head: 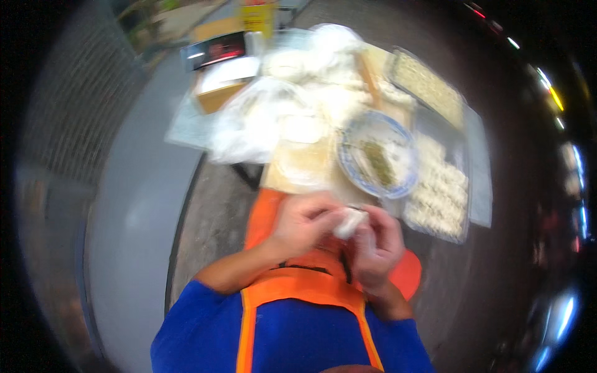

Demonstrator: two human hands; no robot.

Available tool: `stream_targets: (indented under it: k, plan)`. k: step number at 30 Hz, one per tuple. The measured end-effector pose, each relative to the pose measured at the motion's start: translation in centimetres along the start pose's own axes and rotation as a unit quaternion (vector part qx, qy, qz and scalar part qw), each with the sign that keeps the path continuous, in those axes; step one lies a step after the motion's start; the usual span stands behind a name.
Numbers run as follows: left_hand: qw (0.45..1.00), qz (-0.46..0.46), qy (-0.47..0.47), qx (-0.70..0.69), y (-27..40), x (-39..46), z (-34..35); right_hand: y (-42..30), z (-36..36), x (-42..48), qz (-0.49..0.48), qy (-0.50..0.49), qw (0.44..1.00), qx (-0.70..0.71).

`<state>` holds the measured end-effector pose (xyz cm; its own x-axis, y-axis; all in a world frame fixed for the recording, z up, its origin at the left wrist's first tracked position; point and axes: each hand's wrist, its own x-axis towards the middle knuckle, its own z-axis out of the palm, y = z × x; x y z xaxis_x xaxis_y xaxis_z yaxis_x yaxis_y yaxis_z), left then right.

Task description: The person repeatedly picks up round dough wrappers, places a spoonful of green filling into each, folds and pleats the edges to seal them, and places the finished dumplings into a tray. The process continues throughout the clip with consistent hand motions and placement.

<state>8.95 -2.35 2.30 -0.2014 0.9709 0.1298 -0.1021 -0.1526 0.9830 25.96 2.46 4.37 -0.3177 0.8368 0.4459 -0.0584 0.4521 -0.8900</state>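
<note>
Between the fingers of both hands is a small white piece, apparently a dough wrapper or dumpling [350,224], held above the orange apron. My left hand [310,224] pinches its left side; my right hand [380,242] grips its right side. Just beyond them stands a blue-rimmed white bowl [345,158] with some greenish-brown filling [378,163] and a utensil that is blurred. Left of the bowl lies a pale board [298,168]. To the right, a clear tray [464,205] holds rows of white dumplings [438,191]. Motion blur hides the fine details.
Clear plastic bags [252,126] and white, dough-like material cover the back of the work surface. A wooden stick [368,79] lies behind the bowl. Another filled tray [426,84] stands at the back right. At the back left, a phone-like device [217,50] rests by a cardboard box [219,97].
</note>
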Motion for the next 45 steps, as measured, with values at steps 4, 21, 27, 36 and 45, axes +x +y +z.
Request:
stream_targets:
  k: [4, 21, 27, 36, 45]
  plan:
    - [0.999, 0.027, -0.015, 0.018, 0.1, 0.4, -0.8, -0.3, -2.2, 1.4, -0.014, -0.099, 0.991, -0.087]
    - [0.999, -0.019, 0.037, 0.018, -0.2, 0.3, 1.0, 11.0, -22.0, 19.5, 0.025, 0.122, 0.874, -0.469]
    - [0.992, 0.013, 0.124, -0.001, 0.2, 1.3, -0.4, 14.7, -23.8, 19.2, 0.068, 0.043, 0.860, -0.503]
    - [0.941, 0.095, 0.247, 0.210, -0.4, 7.9, -7.0, 10.9, -21.2, 17.5, 0.016, 0.084, 0.805, -0.588]
    - [0.814, 0.186, -0.096, 0.542, -1.4, 15.6, -10.7, 2.6, -12.5, 6.8, -0.073, -0.083, 0.900, -0.422]
